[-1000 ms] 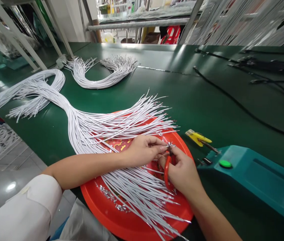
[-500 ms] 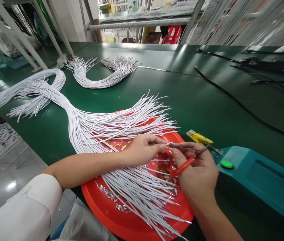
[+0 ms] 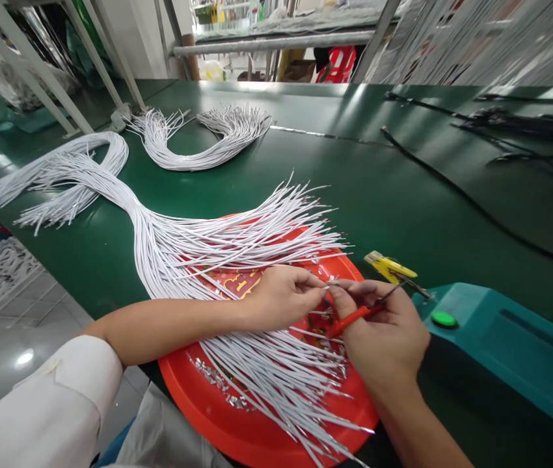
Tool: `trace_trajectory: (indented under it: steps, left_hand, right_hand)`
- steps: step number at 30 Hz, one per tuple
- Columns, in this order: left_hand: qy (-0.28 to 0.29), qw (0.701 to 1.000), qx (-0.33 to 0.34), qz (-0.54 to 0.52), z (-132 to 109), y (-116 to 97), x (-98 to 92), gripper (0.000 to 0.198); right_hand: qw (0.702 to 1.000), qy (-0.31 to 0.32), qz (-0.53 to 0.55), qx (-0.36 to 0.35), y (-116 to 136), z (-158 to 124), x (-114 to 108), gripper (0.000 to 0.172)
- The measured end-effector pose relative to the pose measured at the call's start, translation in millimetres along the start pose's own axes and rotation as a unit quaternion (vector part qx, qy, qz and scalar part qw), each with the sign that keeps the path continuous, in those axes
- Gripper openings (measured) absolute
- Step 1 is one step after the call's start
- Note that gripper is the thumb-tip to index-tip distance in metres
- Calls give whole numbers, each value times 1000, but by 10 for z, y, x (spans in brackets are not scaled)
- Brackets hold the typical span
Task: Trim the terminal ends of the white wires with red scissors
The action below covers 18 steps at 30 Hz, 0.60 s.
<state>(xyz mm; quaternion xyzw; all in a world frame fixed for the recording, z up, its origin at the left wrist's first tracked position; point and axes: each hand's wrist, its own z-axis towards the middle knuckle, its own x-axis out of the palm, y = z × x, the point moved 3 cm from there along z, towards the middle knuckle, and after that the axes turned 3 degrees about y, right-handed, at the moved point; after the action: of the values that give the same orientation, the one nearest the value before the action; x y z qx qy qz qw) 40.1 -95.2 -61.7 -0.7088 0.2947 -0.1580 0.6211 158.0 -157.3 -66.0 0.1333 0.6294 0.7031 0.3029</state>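
My left hand (image 3: pixel 281 299) reaches across the white cables (image 3: pixel 257 364) and is closed in a pinch at the end of one white cable, near the fingertips of my right hand (image 3: pixel 388 335). Red-handled scissors (image 3: pixel 349 321) lie in my right hand, their dark blades pointing up and away to the right. The thumb and forefinger of that hand meet at the same cable end, which the fingers mostly hide. Beneath both hands is a red round tray (image 3: pixel 198 422), with cables fanned over it and small shiny scraps (image 3: pixel 228 390) on its bottom.
A teal machine (image 3: pixel 515 357) with a green button stands on the right, a yellow-handled tool (image 3: pixel 388 266) beside it. Further cable bundles (image 3: pixel 198 156) lie on the green table (image 3: pixel 315 162) at the back left. A black cord (image 3: pixel 472 205) crosses the right side.
My right hand has shifted slightly down and its thumb has come closer to the left fingertips. The scissors have turned a little with it. The cables on the tray look the same.
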Motion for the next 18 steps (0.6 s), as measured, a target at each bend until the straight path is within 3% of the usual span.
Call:
trace_trajectory:
  steps: [10, 18]
  left_hand:
    - [14, 990, -83, -110, -14, -78, 31, 5]
    - [41, 990, -80, -107, 6, -83, 25, 9]
  right_hand:
    - [998, 15, 52, 29, 38, 25, 11, 23]
    - [997, 18, 71, 33, 27, 25, 12, 23]
